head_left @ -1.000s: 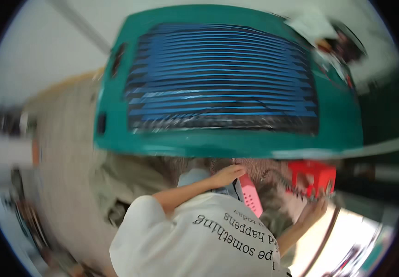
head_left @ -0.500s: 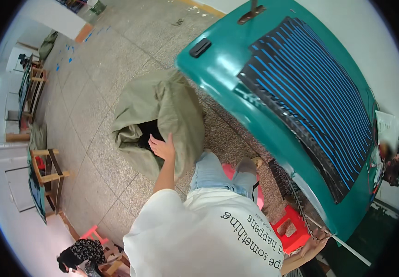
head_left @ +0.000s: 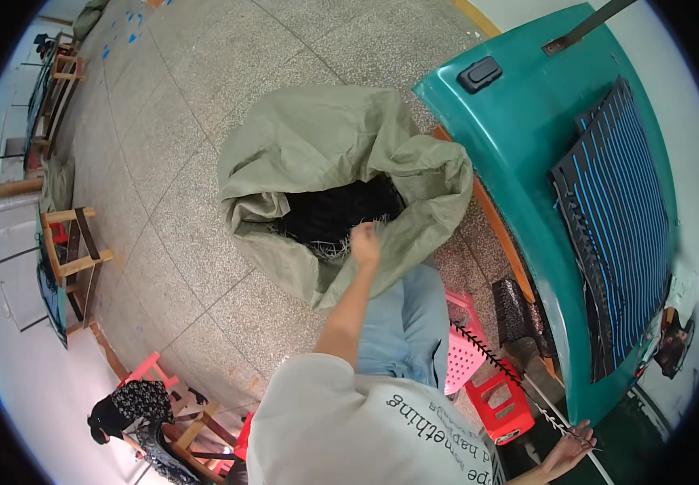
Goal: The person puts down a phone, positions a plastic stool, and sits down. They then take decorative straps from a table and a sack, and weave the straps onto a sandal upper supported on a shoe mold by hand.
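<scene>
Olive-green fabric bulges in mid-floor: a big sack (head_left: 301,137), its mouth gaping, a black mass (head_left: 333,212) showing inside. Here's the left hand (head_left: 365,244), right at the near side of that mouth, fingers curled beside a pale frayed fringe (head_left: 332,252); whether they're clamped on it, I can't tell. Over to the near right, the right hand (head_left: 568,455) has its fingers closed on the end of a thorny black strand (head_left: 492,352), which runs off leftward, past a red plastic stool (head_left: 511,419) to a perforated pink seat (head_left: 461,357). A white rod (head_left: 602,470) passes just beside that hand. Far right, a green panel (head_left: 519,121) carries a blue-striped black mat (head_left: 620,218).
</scene>
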A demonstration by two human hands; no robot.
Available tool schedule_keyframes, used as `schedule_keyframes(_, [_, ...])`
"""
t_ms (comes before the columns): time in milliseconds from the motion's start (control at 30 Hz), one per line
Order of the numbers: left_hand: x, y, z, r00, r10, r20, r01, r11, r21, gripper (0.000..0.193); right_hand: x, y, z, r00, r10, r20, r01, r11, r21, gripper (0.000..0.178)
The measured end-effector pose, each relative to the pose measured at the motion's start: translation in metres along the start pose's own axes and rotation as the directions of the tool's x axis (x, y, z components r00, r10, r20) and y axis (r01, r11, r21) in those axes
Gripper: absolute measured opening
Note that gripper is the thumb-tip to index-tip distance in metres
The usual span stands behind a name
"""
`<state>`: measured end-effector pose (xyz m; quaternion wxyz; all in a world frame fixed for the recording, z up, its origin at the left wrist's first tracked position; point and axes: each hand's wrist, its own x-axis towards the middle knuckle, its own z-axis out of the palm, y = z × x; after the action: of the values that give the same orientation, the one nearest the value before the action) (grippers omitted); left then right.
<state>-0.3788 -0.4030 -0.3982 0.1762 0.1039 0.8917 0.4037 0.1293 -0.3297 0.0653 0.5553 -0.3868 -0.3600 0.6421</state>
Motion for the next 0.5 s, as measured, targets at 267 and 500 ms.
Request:
schedule_keyframes(267, [0.120, -0.108, 0.046, 0.942, -0.320, 0.106, 0.324, 0.945, -0.032, 0.029, 0.078, 0.076, 0.050, 0.986, 0.146, 0.081, -0.139, 0.987, -0.085, 0.018])
schedule_keyframes(500, [0.152, 0.012, -0.017, 0.981, -0.124, 0.152, 0.179, 0.882, -0.437, 0.019, 0.058, 0.055, 0.049, 0.999, 0.048, 0.007, -0.047, 0.994, -0.101, 0.018])
